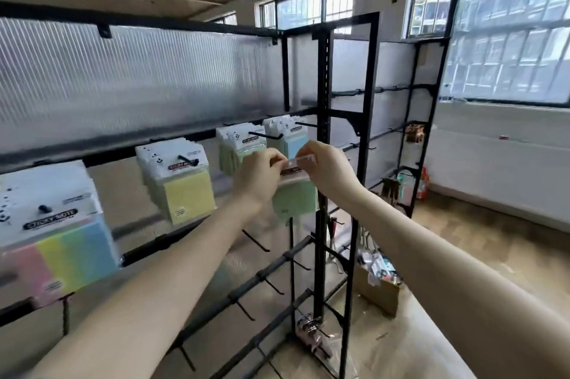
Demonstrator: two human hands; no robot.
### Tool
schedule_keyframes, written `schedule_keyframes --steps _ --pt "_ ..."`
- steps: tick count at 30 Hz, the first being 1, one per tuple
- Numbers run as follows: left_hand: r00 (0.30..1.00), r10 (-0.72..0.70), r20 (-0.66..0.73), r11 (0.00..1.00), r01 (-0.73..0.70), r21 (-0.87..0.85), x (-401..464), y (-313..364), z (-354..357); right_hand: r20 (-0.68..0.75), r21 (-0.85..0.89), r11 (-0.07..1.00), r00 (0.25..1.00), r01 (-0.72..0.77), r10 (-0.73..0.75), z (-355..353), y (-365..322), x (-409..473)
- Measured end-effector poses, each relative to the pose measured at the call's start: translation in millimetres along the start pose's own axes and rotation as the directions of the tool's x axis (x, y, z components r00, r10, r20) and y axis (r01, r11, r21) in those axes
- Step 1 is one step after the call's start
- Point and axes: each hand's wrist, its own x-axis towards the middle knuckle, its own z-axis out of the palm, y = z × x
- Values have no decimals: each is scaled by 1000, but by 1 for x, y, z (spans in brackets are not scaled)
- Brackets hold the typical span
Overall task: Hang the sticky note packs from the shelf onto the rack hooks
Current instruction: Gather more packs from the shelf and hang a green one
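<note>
- While filled hooks are lining the rack (pixel 172 144) at left, the left hand (pixel 257 173) is pinching the green sticky note pack's (pixel 294 198) header.
- Mid-frame, the pack is hanging light, its film probably slippery.
- The right hand (pixel 327 167) is pinching the stiffer header corner, the best hold.

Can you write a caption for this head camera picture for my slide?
Both hands, left hand and right hand, hold a green sticky note pack up near the rack hooks.

Both forearms are bare from the elbow down, no sleeve reaching into view. The left hand (pixel 257 170) and right hand (pixel 328 162) wear no gloves, rings, watch or wristband.
</note>
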Motion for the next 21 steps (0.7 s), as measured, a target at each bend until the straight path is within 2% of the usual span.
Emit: schedule_keyframes --steps 5,8,17,21 --pt "995 -23 -101 1000 22 -3 19 0 9 56 198 980 998 23 -35 12 12 28" --pt "990 -23 -142 1000 21 -10 30 -1 14 86 240 967 990 86 -110 19 11 44" --pt "970 11 -244 999 -19 -33 55 -1 22 -21 445 883 988 147 -154 30 20 75" --pt "961 38 -275 994 -65 -89 54 -7 26 24 555 824 988 115 -154 32 25 81"
